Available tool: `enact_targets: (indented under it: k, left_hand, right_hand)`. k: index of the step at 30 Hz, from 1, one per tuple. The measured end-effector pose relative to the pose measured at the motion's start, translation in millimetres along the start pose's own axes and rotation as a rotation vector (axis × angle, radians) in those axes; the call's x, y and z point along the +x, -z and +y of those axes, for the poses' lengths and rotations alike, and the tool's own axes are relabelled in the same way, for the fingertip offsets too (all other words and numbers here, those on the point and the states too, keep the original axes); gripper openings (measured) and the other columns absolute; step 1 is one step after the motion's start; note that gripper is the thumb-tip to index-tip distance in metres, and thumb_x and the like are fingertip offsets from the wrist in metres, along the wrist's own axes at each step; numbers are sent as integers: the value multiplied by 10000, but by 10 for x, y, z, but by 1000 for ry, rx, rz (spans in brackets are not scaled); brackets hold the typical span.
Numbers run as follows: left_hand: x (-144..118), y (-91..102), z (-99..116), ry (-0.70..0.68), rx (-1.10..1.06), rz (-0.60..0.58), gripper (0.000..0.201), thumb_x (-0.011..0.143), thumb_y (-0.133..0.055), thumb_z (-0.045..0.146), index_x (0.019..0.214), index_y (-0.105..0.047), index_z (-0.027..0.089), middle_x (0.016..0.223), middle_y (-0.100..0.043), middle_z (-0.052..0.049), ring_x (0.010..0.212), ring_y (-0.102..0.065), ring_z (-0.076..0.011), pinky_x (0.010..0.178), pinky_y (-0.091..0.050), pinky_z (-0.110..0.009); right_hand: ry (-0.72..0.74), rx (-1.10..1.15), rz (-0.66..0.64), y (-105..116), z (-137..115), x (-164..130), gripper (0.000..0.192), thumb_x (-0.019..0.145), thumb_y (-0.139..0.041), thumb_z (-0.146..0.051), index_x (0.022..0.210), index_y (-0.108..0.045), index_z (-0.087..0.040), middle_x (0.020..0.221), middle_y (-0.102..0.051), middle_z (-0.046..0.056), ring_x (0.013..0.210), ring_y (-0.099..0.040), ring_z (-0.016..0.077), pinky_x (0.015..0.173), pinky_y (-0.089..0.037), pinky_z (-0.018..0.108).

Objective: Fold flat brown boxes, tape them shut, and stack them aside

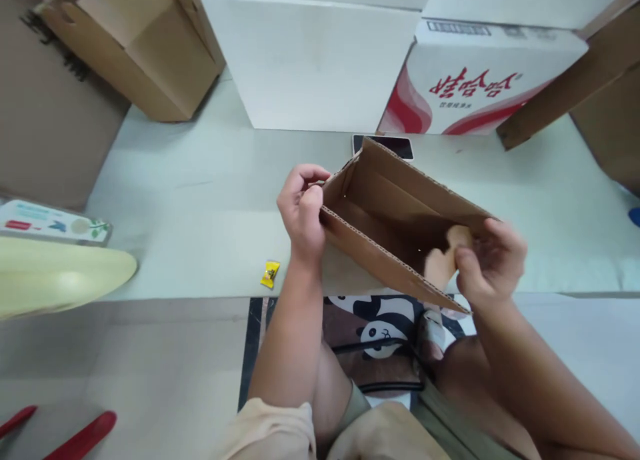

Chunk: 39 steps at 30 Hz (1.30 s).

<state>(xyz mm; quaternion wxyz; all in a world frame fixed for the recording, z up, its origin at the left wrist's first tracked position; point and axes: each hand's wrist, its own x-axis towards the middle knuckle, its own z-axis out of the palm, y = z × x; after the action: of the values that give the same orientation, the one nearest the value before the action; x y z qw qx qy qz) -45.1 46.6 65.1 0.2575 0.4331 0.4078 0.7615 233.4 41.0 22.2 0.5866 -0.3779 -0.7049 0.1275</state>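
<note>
I hold a small brown corrugated cardboard box above the table's front edge, its open side facing me. My left hand pinches the box's left end flap. At the right end my right hand grips the box, thumb pressed on a rounded tab inside the opening. The box's inside looks empty.
A phone lies just behind the box. A yellow wrapped candy sits near the table edge at left. Large white cartons, one with red print, and brown boxes stand at the back. A panda-print cushion is below.
</note>
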Motion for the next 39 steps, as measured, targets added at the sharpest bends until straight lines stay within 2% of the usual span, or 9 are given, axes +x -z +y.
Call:
enact_targets:
  k: [3, 5, 9, 11, 15, 18, 26, 32, 39]
  left_hand:
    - [-21, -114, -25, 55, 49, -4, 396, 939, -503, 529, 722, -643, 229, 718, -633, -27, 813, -671, -186, 802, -543, -329]
    - [-15, -185, -42, 53, 91, 4, 448, 948, -504, 572, 679, -621, 233, 661, -607, -18, 801, -675, -183, 836, -550, -335]
    - [30, -262, -117, 0, -5, -20, 400, 981, -513, 586, 810, -657, 254, 639, -605, 7, 710, -640, -155, 827, -556, -325]
    - [58, -245, -184, -31, 2, -55, 308, 978, -552, 554, 943, -672, 272, 704, -641, 9, 726, -645, -148, 833, -559, -321]
    - [107, -135, -300, -116, 213, -138, 306, 892, -710, 497, 1120, -666, 297, 992, -703, -21, 940, -695, -171, 917, -561, -340]
    - [125, -75, -296, -164, 381, -202, 260, 891, -710, 485, 1047, -726, 278, 1132, -702, -43, 1114, -679, -212, 1032, -535, -387]
    - [114, -107, -169, -66, 475, -238, 146, 904, -679, 379, 892, -781, 275, 1062, -747, -35, 1079, -695, -216, 1056, -545, -412]
    - [130, -109, -157, -30, 471, -257, 105, 884, -693, 331, 875, -779, 272, 1035, -757, -25, 1042, -704, -209, 1049, -549, -411]
    - [130, -129, -141, -6, 453, -246, 80, 860, -698, 254, 854, -776, 267, 1019, -761, -26, 1014, -706, -202, 996, -571, -389]
  right_hand:
    - [80, 136, -13, -59, -35, -17, 701, 846, -683, -209, 1458, -485, -487, 1295, -674, -1, 1067, -689, 197, 857, -607, 381]
    - [55, 219, -50, -90, -90, 9, 750, 886, -628, -167, 1500, -398, -532, 1320, -677, -22, 1075, -706, 187, 888, -628, 399]
    - [-12, 177, -86, -78, -141, 63, 385, 931, -606, -210, 1257, -657, -408, 1213, -711, 19, 1193, -697, 243, 1055, -594, 511]
    - [12, 145, -117, -52, -125, 67, 272, 933, -600, -273, 1167, -715, -349, 1165, -715, 49, 1197, -694, 276, 1068, -587, 545]
    - [87, 186, -132, -43, -44, 34, 360, 955, -477, -403, 1161, -757, -307, 1135, -714, 87, 1179, -689, 313, 1047, -589, 593]
    - [89, 207, -62, -89, 9, -18, 351, 941, -481, -360, 1125, -773, -298, 1108, -708, 87, 1157, -693, 297, 1060, -586, 570]
    - [42, 154, 69, -221, -27, -68, 276, 921, -502, -368, 1002, -759, -307, 1021, -678, 76, 1110, -708, 295, 1039, -587, 586]
    - [29, 107, 92, -230, -25, -62, 320, 942, -472, -458, 924, -745, -292, 970, -660, 79, 1068, -714, 299, 1006, -600, 589]
    - [31, 136, 69, -216, -8, -82, 240, 907, -529, -374, 952, -755, -309, 1015, -662, 77, 1111, -703, 308, 1034, -588, 601]
